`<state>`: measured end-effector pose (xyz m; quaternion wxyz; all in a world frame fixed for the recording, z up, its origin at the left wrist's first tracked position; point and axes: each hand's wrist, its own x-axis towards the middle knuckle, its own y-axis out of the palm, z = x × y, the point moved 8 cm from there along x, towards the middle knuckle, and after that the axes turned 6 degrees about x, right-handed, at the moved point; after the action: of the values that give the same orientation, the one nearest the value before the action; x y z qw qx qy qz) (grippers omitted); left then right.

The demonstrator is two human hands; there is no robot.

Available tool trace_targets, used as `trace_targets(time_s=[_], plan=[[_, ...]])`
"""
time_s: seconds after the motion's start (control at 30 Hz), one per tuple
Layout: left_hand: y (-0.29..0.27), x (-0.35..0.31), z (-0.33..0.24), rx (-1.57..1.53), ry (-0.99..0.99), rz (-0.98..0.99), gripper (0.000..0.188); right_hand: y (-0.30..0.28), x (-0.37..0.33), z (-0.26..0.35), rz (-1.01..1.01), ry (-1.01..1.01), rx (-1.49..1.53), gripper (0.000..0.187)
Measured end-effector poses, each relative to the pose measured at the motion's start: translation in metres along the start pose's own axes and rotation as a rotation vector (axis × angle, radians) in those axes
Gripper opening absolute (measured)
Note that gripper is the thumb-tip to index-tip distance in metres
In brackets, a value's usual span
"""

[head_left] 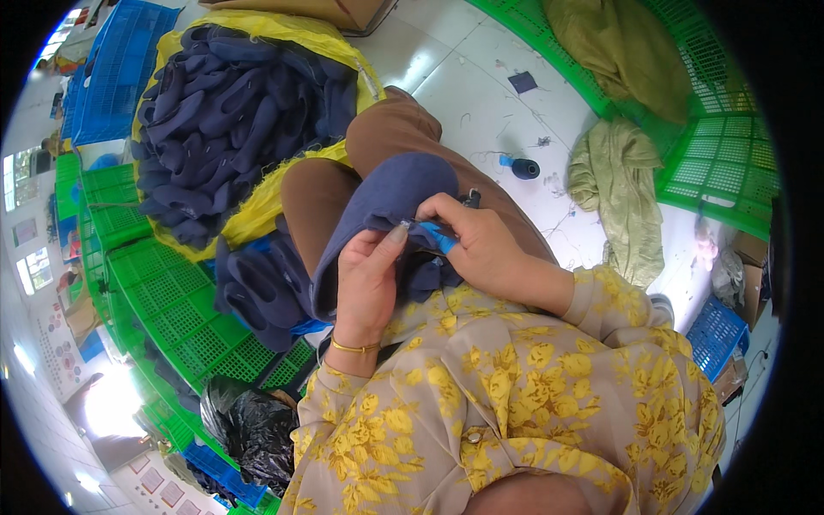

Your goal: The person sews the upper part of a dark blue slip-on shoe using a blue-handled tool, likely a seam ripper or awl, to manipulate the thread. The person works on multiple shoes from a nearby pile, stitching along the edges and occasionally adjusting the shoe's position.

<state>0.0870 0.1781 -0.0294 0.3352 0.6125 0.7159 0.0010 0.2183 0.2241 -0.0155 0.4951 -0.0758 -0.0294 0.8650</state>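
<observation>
Across my lap lies a navy felt slipper (388, 190), its rounded end up on my thigh. My left hand (371, 264) is closed on its edge, pinching the fabric between thumb and fingers. Close beside it, my right hand (481, 245) is closed around a small blue-and-dark tool (443, 238) at the same edge; the fingers hide most of its shape. More navy slippers (262, 287) are heaped by my left thigh. A yellow sack (296, 26) full of similar slippers (232, 120) stands in front, to the left of my knees.
Green plastic crates (172, 305) line my left side, near a black plastic bag (249, 421). At right, a dark thread spool (524, 168) and an olive sack (618, 180) lie on the tiled floor before a green crate (725, 163). Blue crates (124, 73) stand far left.
</observation>
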Motion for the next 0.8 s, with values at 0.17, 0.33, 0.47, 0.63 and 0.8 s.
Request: trace_targets(time_s=[0.17,0.33,0.47,0.63,0.8], plan=[[0.0015,-0.0013,-0.0031,-0.011,-0.004,-0.025,0.020,0.0009,-0.0005,0.0063,-0.009,-0.093,-0.043,0.037],[0.0022,-0.0004,-0.0029,-0.020,0.005,0.014,0.022,0.0038,0.0007,0.0029,-0.014,-0.118,-0.068,0.039],[0.0032,0.0001,-0.0036,-0.018,-0.010,0.037,0.023,0.0041,-0.0007,0.0029,-0.011,-0.142,-0.103,0.042],[0.0019,0.0003,-0.0021,-0.015,-0.026,0.038,0.024,0.0039,-0.0026,0.0041,0.019,-0.149,-0.137,0.046],[0.0004,-0.0002,-0.0011,-0.023,-0.032,0.041,0.023,0.0037,-0.0032,0.0039,0.033,-0.164,-0.142,0.049]])
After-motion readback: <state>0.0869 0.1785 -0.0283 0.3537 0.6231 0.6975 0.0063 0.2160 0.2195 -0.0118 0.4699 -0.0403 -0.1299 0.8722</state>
